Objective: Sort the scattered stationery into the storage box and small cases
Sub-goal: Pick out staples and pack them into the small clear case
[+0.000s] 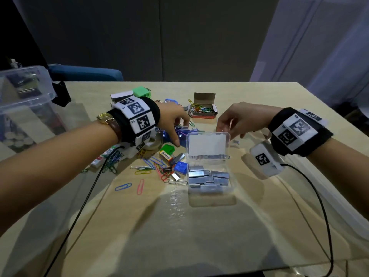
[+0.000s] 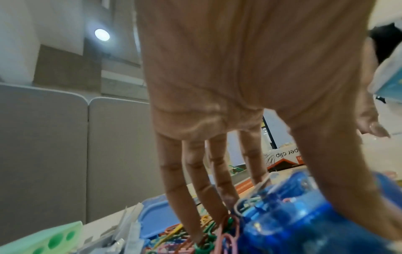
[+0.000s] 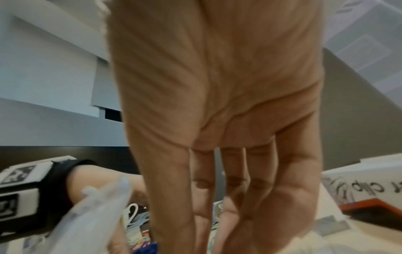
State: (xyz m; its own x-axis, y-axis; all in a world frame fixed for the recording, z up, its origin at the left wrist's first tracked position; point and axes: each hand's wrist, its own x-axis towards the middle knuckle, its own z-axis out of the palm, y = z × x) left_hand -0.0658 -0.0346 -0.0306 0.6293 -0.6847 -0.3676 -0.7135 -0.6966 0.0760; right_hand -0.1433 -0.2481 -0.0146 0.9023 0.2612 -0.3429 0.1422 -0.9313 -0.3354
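Note:
A small clear case (image 1: 209, 188) lies open mid-table with several staple blocks (image 1: 207, 177) in it and its lid (image 1: 207, 145) standing up. My right hand (image 1: 220, 129) hangs just behind the lid's far right corner, fingers (image 3: 230, 197) straight down and holding nothing; the blurred lid (image 3: 93, 220) shows beside it. My left hand (image 1: 179, 130) arches over a blue translucent case (image 1: 182, 136). Its straight fingers (image 2: 195, 189) touch coloured paper clips (image 2: 174, 235) behind the blue case (image 2: 293, 214), and the thumb lies along its near side.
An open paper clip box (image 1: 202, 110) stands behind the hands. Loose clips (image 1: 143, 172), a tape roll (image 1: 152, 143), green (image 1: 167, 149) and blue (image 1: 180, 166) small pieces lie left of the clear case. A big clear storage box (image 1: 24, 90) sits far left. Wrist cables (image 1: 89, 186) cross the table.

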